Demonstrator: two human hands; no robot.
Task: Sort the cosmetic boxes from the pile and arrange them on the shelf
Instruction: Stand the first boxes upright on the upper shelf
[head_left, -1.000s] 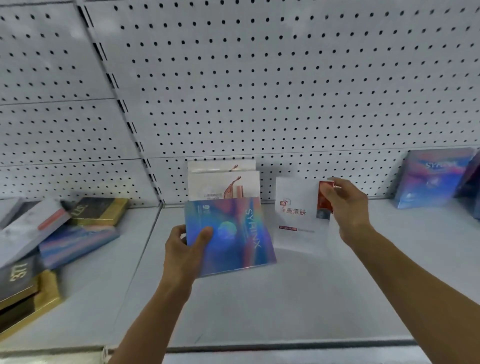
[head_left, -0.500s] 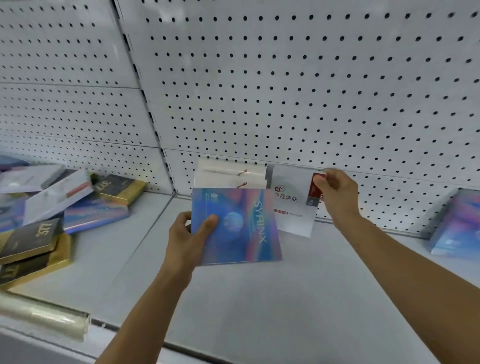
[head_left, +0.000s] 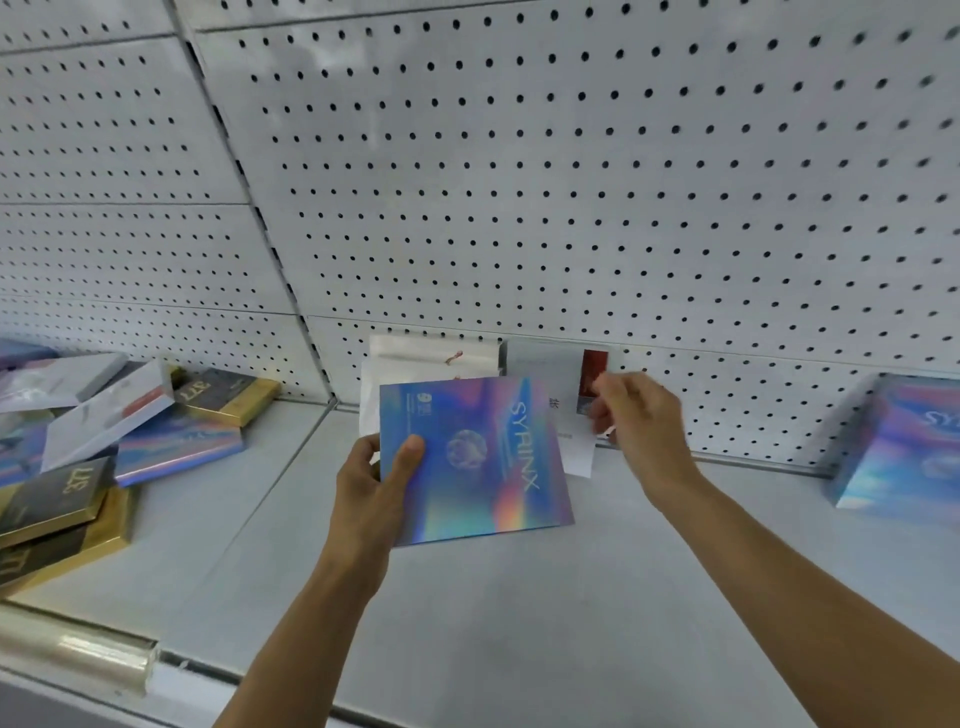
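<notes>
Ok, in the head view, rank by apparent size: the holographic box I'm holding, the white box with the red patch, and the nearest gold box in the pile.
1. holographic box
2. gold box and white box: unsure, both partly hidden

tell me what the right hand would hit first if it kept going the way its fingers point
Most likely the white box with the red panel leaning against the pegboard back wall. The right hand is blurred and its fingers overlap that box, so whether it is touching cannot be told.

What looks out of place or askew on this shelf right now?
The pile of boxes at the left lies jumbled: gold-edged, white and holographic boxes overlap at odd angles. The white boxes stand neatly against the pegboard. Nothing looks spilled or damaged.
</notes>
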